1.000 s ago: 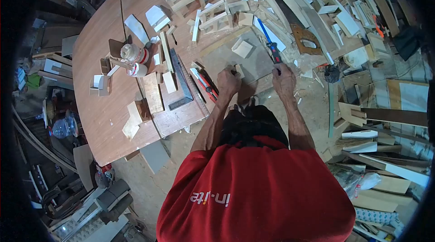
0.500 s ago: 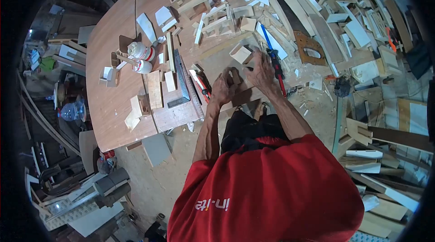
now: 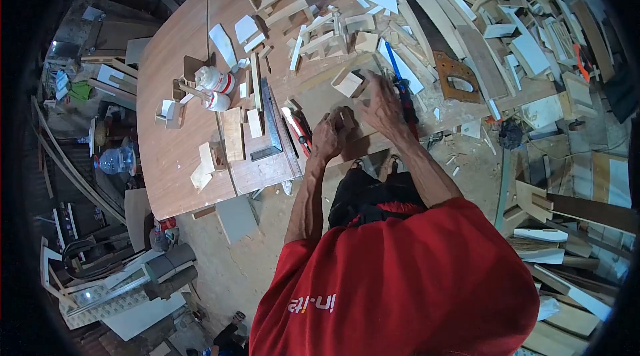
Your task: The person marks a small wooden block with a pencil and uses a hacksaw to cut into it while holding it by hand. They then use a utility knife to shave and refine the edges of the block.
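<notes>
My left hand is curled round a small brown wood block close to the table's front edge. A short pale wooden box piece, white on one face, sits ahead of it, tilted on the work board. Fingers of my right hand bend against the right side of this piece, the thumb near its lower corner. Just right of that hand lies a blue bar clamp, partly hidden by the wrist. A red-handled tool rests left of my left hand.
White glue bottles stand on the table to the left, near a metal square. Wooden frames and offcuts lie beyond the hands. A handsaw lies to the right, with piled scrap wood past it.
The pale box piece and my right hand's fingers have shifted slightly left, toward my left hand. My left hand keeps its grip on the brown block. The whole view has shifted a little.
</notes>
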Motion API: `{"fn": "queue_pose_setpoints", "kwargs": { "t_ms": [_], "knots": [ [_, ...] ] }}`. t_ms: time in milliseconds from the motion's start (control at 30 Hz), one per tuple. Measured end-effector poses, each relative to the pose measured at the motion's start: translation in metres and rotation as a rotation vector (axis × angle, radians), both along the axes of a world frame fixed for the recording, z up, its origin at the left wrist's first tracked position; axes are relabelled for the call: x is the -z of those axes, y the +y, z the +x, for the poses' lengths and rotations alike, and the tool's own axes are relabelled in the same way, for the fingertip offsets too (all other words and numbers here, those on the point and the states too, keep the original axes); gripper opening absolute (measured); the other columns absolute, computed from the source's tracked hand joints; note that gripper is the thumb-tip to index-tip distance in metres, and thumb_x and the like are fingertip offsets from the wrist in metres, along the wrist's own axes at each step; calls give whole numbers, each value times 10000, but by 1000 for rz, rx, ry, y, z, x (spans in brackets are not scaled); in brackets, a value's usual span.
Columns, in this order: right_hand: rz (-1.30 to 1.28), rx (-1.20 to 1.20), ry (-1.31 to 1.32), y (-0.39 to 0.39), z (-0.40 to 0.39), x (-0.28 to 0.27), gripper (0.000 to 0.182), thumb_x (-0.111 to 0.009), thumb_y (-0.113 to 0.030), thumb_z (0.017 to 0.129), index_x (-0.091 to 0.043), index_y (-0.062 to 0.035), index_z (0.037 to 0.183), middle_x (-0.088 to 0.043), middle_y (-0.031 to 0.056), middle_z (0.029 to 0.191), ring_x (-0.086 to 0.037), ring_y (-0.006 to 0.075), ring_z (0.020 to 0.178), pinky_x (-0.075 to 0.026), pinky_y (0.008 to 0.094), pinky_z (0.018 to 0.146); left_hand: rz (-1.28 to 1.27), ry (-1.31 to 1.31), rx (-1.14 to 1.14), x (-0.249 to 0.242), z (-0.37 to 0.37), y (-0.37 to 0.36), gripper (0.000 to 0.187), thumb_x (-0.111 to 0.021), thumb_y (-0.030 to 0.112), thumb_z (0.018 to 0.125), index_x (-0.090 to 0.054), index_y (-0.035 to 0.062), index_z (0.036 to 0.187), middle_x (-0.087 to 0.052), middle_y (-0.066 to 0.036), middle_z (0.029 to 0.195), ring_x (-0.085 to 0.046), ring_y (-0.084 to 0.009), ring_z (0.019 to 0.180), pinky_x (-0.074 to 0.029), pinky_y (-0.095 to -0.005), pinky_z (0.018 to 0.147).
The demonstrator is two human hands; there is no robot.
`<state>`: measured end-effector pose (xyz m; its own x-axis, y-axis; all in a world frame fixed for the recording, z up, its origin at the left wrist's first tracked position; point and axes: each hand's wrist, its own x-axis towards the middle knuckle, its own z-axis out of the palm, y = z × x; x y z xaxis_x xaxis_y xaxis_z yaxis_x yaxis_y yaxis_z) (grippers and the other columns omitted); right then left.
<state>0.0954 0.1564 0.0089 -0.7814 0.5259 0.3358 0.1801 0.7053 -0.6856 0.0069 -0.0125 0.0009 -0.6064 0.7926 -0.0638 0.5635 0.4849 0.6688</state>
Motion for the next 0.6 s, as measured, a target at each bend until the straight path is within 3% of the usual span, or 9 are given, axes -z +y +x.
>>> {"fn": "queue_pose_setpoints", "kwargs": {
  "t_ms": [33, 100, 133, 200, 300, 500, 600],
  "knots": [
    [2, 3, -2, 6, 7, 8, 641, -683, -231, 802, -378, -33, 1330, -511, 217, 1228, -480, 377, 1156, -418, 471, 940, 2, -2, 3, 1, 0, 1, 462, -652, 114, 744, -546, 78, 1193, -614, -164, 847, -596, -372, 837, -479, -446, 722],
    [-78, 142, 119, 17, 28, 24, 391, -678, -164, 832, -542, -25, 1172, -624, 175, 1041, -605, 301, 979, -494, 388, 811, 66, 40, 47, 4, 3, 2, 351, -603, 118, 789, -570, 60, 1134, -626, -163, 911, -602, -365, 835, -482, -426, 717],
    [-77, 144, 116, 24, 38, 26, 391, -678, -164, 832, -542, -25, 1172, -624, 175, 1041, -605, 301, 979, -494, 388, 811, 67, 37, 48, 6, 5, 5, 351, -603, 118, 789, -570, 60, 1134, -626, -163, 911, -602, -365, 835, -482, -426, 717],
    [-292, 349, -86, 34, 56, 26, 189, -646, -175, 837, -623, -48, 974, -652, 136, 892, -630, 317, 871, -495, 416, 760, 34, 88, 91, 6, 11, 11, 329, -582, 123, 809, -565, 52, 1130, -614, -193, 921, -600, -395, 869, -484, -437, 732],
    [-247, 411, -120, 39, 72, 19, 135, -647, -180, 842, -637, -54, 890, -652, 117, 762, -643, 310, 741, -499, 413, 676, 106, 81, 1, -3, 20, 15, 320, -584, 66, 784, -564, 51, 1103, -599, -173, 983, -588, -392, 925, -494, -437, 747],
    [-202, 416, -119, 44, 81, 24, 115, -633, -154, 843, -617, -44, 875, -649, 126, 767, -637, 317, 746, -493, 421, 673, 31, -36, 57, -26, 23, 5, 501, -628, 33, 723, -529, 33, 1214, -559, -201, 1078, -550, -386, 1026, -491, -414, 838],
    [-128, 365, -83, 47, 84, 33, 118, -616, -133, 838, -596, -42, 909, -633, 128, 827, -621, 326, 802, -489, 438, 688, 3, 59, 123, -15, 15, 3, 546, -656, 93, 712, -527, 37, 1239, -531, -207, 1137, -553, -386, 1033, -484, -410, 883]
  ]
}}
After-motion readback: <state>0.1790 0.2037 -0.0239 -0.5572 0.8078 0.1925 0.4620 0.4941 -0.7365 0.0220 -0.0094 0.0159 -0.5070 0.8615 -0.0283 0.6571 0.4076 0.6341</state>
